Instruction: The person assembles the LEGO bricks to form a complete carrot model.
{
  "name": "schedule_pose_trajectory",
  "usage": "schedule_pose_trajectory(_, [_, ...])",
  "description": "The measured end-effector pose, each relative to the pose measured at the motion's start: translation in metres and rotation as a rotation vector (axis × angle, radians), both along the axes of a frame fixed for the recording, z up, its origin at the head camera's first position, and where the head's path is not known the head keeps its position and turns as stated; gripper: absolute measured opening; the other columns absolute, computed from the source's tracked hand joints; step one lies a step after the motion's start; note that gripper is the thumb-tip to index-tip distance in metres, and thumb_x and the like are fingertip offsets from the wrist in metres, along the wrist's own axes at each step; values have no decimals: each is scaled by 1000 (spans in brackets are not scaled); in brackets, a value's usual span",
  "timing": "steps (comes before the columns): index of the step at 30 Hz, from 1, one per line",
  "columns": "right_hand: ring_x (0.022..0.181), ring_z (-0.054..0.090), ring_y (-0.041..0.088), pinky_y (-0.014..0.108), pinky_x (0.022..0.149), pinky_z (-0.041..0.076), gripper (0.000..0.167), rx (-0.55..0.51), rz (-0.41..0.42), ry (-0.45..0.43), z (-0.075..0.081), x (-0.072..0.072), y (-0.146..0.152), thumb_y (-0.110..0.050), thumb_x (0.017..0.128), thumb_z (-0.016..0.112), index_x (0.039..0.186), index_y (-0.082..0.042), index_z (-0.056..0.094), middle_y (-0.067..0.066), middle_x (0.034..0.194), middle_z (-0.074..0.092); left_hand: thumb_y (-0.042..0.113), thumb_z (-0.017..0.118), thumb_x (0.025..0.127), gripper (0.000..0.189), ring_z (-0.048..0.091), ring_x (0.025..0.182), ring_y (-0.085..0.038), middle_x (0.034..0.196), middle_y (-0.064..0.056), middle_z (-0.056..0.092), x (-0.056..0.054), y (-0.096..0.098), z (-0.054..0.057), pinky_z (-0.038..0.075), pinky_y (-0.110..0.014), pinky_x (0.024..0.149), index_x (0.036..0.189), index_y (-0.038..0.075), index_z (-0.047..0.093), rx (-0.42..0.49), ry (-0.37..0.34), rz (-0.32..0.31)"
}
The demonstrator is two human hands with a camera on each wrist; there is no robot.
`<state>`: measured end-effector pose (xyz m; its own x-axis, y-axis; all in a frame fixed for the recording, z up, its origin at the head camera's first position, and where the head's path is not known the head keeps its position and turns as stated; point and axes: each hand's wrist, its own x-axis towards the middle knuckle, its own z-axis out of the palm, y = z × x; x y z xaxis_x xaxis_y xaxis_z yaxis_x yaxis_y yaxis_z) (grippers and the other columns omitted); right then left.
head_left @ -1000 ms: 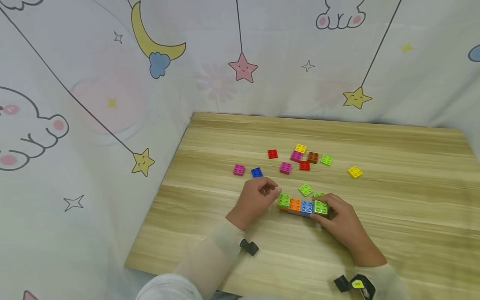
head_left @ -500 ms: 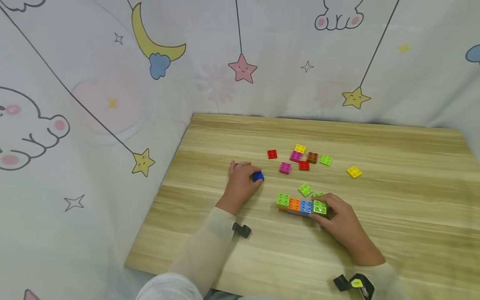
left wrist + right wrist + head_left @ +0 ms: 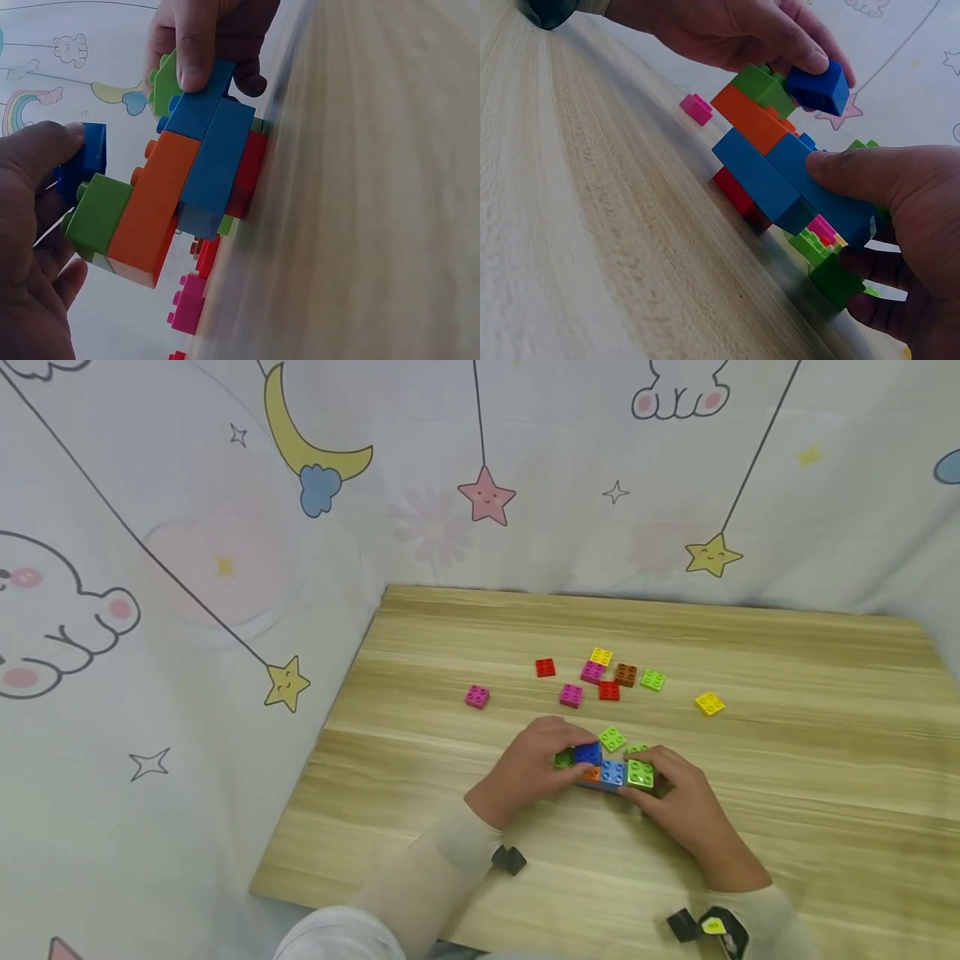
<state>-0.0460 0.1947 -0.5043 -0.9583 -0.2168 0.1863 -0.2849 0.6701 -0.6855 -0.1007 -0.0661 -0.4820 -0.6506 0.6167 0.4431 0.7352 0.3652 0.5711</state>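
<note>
My left hand pinches a dark blue toy brick between thumb and fingers. In the right wrist view that dark blue brick is tilted above the orange brick, beside a light green brick on the assembly's left end. The assembly has orange and lighter blue bricks in its upper layers and a red brick underneath. Gripping its right end is my right hand, its thumb against a blue brick in the left wrist view. Another light green brick tops that end.
Loose bricks lie behind the hands on the wooden table: a light green one, a magenta one, a red one, a brown one, a yellow one and several others. A patterned curtain hangs behind the table.
My left hand reached left to the dark blue brick, took hold of it, and carried it right to above the assembly. My right hand has kept its grip in nearly the same place.
</note>
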Motion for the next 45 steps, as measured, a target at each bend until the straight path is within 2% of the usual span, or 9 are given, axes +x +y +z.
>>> schedule_pose_trajectory(10, [89,55,11,21,74,47,43,-10,8,16,2,0,-1,-18,83,90,121,-9,73,-1,114,71,25,82,92,37,61,120,-9,124,6,73,-1,4,-4,38,-25,113,125,11,74,-103,-17,-73])
schedule_pose_trajectory(17, [92,56,12,21,75,48,43,4,-2,-4,3,1,-1,-19,83,90,122,-12,72,-2,116,71,28,80,94,37,59,120,-5,126,9,72,-1,3,0,36,-20,112,128,15,73,-176,-60,-62])
schedule_pose_trajectory(23, [95,57,13,20,77,47,43,-4,2,-11,3,0,-1,-19,84,89,122,-12,72,-2,117,71,28,80,93,36,61,117,-5,123,8,73,-1,4,6,40,-20,110,126,16,74,-213,-96,-67])
schedule_pose_trajectory(31, [98,59,13,18,80,46,43,-7,1,-7,2,0,-2,-20,84,89,122,-11,72,0,117,71,25,81,93,33,62,112,-4,119,8,74,0,6,7,42,-20,107,123,15,74,-222,-113,-60])
schedule_pose_trajectory(39, [101,60,14,19,82,47,42,-3,-1,5,0,0,-1,-18,82,90,120,-12,73,-2,117,71,27,83,91,37,60,115,-2,123,10,72,-1,4,0,43,-18,105,126,18,74,-197,-182,-50])
schedule_pose_trajectory(45, [102,60,13,19,81,48,42,-9,10,-2,-1,-1,0,-19,83,90,121,-12,73,-3,118,71,26,82,92,36,61,115,-3,123,9,72,-2,3,-4,43,-19,107,126,17,73,-160,-148,-66])
